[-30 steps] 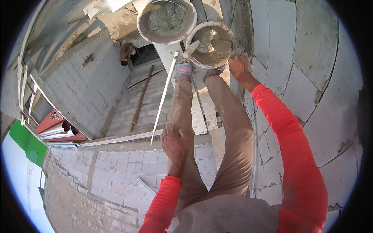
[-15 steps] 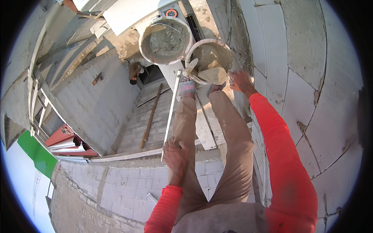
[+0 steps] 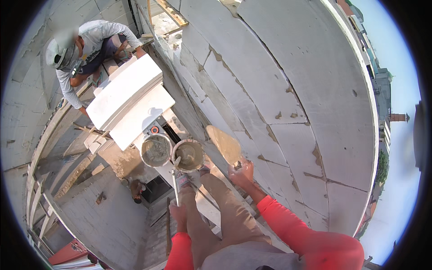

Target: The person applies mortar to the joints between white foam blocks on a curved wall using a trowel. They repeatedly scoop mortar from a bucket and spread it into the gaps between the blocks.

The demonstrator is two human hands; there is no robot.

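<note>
My right hand (image 3: 241,173) grips a trowel (image 3: 224,144) by its handle. Its broad blade, tan with mortar, is up beside the pale block wall (image 3: 294,148); I cannot tell if it touches. My left hand (image 3: 178,215) is closed around the lower end of a thin white rod (image 3: 174,182) by my left leg. The rod's other end reaches toward two buckets near my feet. The left bucket (image 3: 143,158) holds thick grey mortar. The right bucket (image 3: 188,170) holds brownish, wetter-looking mix, with a mortar-coated tool handle (image 3: 177,160) at its rim.
A co-worker (image 3: 96,42) crouches at the upper left, hands at a large white curved moulding (image 3: 130,90). Another person (image 3: 136,191) is far below, on a lower level. An orange-and-black round item (image 3: 155,130) lies behind the buckets. Wooden beams (image 3: 54,135) run along the left.
My right hand has lifted the trowel from the right bucket toward the wall. The view has swung up and right, bringing the co-worker and white moulding into sight. My left hand stays on the rod.
</note>
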